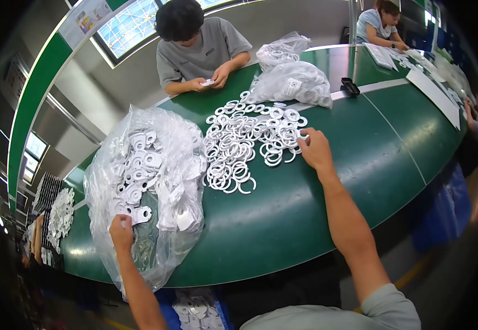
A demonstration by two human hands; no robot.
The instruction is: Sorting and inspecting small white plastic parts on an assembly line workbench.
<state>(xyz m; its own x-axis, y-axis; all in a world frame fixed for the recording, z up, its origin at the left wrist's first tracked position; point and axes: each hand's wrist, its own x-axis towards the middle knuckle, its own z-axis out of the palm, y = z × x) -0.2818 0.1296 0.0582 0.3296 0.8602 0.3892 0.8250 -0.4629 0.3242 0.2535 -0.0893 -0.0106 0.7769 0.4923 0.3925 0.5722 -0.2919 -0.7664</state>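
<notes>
**Bag parts and loose rings, early in the pile**

On the green bench [327, 181], left hand [121, 231] sits at 7 o'clock, fingers closed, pinching a flat white tabbed plate [141, 214] at the mouth of the big clear bag [156, 187] of like plates. Right hand [316, 149] at 1 o'clock, fingers spread loosely on the edge of the white ring pile [250, 146]; can't tell if one ring is gripped. Progress, judged: bag looks nearly full, ring pile large, no finished stack visible near the hands, so most work remains. Around: two more clear bags of rings [294, 82] at 12 o'clock, a small black object [350, 86] beside them, a person opposite [200, 47] handling a small part, another person [379, 25] at 2 o'clock. Nothing blocks either hand; the bag's crinkled film partly hides the plates.
</notes>
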